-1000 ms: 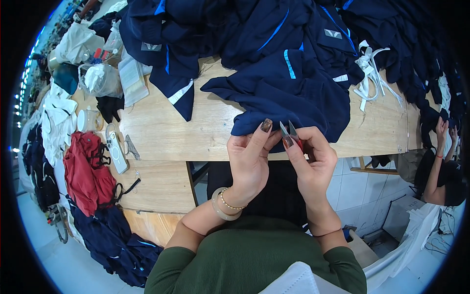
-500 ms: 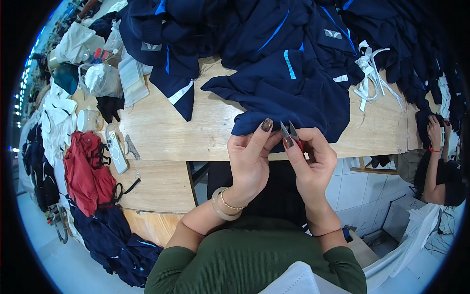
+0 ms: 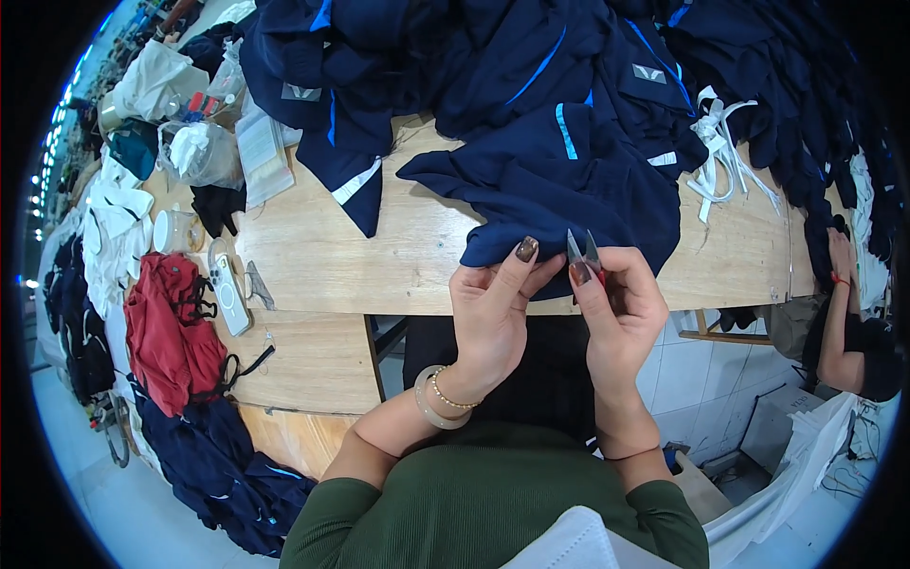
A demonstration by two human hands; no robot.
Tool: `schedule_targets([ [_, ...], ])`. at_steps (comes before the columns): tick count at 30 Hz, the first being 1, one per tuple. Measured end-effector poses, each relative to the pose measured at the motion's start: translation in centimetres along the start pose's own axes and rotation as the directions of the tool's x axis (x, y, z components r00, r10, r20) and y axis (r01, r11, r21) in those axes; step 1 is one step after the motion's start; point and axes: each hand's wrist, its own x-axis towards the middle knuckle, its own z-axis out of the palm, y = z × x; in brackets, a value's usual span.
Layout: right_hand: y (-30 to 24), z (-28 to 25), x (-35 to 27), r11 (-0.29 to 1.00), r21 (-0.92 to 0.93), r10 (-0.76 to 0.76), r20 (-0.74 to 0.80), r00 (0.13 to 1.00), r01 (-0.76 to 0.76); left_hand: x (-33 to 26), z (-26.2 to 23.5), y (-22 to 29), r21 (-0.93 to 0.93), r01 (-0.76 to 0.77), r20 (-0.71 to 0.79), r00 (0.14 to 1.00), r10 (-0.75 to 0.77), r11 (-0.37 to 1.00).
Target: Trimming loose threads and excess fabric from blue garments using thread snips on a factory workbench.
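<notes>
A navy garment (image 3: 588,194) with a light-blue strip lies over the table's near edge. My left hand (image 3: 493,308) pinches the fold of its near edge between thumb and fingers. In my right hand (image 3: 621,308) is a pair of thread snips (image 3: 584,252), gripped around a red handle. Their two pointed blades stand slightly apart and point away from me, close against the cloth and just right of my left fingertips. Whether a thread lies between the blades is too small to tell.
More navy garments (image 3: 455,57) are heaped along the far side. White cords (image 3: 718,152) lie right of the cloth. At left are a phone (image 3: 228,296), a red bag (image 3: 171,332), a jar (image 3: 175,230) and plastic bags (image 3: 201,152). A co-worker's arm (image 3: 838,322) shows at far right.
My right hand and the snips have shifted a little to the right, away from my left fingers. My left hand has also moved slightly right, still pinching the cloth.
</notes>
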Motion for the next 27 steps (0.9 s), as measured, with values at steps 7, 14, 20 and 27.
schedule_targets([
  [7, -0.1, -0.1, 0.3, 0.993, 0.081, -0.081, -0.037, 0.996, 0.083, 0.1, -0.6, 0.0, 0.007, 0.015, 0.023, 1.000, -0.015, 1.000],
  [14, -0.2, -1.9, 1.5, 0.998, -0.023, -0.067, -0.104, 0.992, 0.065, 0.3, -0.2, 0.7, -0.042, 0.049, -0.017, 0.999, -0.050, 0.998],
  [20, 0.1, -3.4, 2.8, 0.956, -0.203, -0.207, 0.037, 0.978, 0.211, 0.3, -1.1, 0.4, 0.039, 0.054, 0.080, 0.995, -0.057, 0.998],
  [27, 0.7, -3.0, 3.1, 0.857, -0.376, -0.361, 0.047, 0.931, 0.351, 0.3, -0.8, 0.7, 0.048, 0.074, 0.042, 0.996, -0.076, 0.996],
])
